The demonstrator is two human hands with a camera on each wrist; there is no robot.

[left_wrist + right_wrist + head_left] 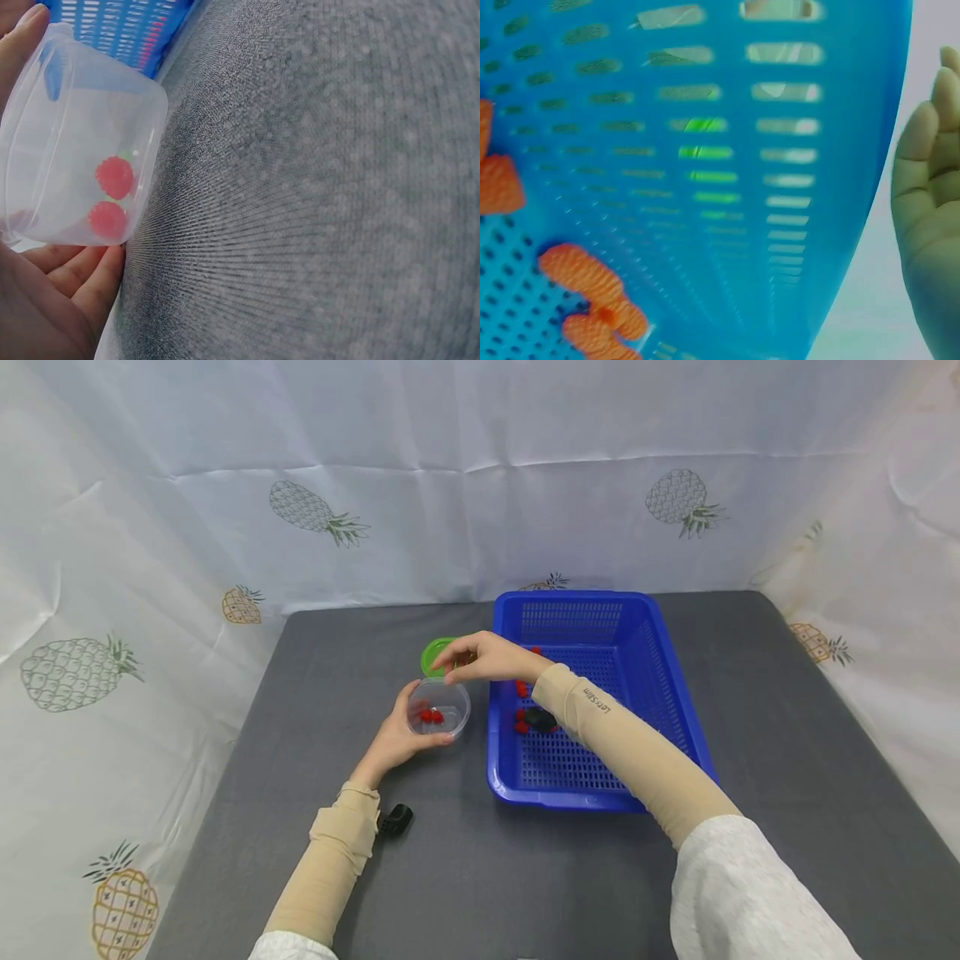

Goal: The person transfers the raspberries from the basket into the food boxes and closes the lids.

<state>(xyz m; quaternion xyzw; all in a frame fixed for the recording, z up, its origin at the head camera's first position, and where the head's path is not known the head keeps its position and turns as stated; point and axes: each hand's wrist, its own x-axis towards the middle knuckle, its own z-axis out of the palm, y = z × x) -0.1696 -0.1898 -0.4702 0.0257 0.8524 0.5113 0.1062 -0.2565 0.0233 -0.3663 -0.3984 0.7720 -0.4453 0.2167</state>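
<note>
My left hand [396, 739] grips a clear plastic tub [456, 727] by its side, fingers on one side and thumb on the other. Small red strawberry-like pieces [114, 178] with bits of green lie inside the tub. Above the tub's far rim hovers my right hand [483, 657], its fingers loosely bent; I see nothing held in it. The right wrist view shows only part of this hand [937, 202], beyond the basket wall. A green round lid [430, 654] lies behind the tub, partly covered by the right hand.
A blue perforated basket [517, 795] stands right of the tub, with several red pieces [522, 688] on its floor. My right forearm crosses over it. Grey cloth [450, 877] covers the table; a pineapple-print curtain [480, 518] hangs behind and at the sides.
</note>
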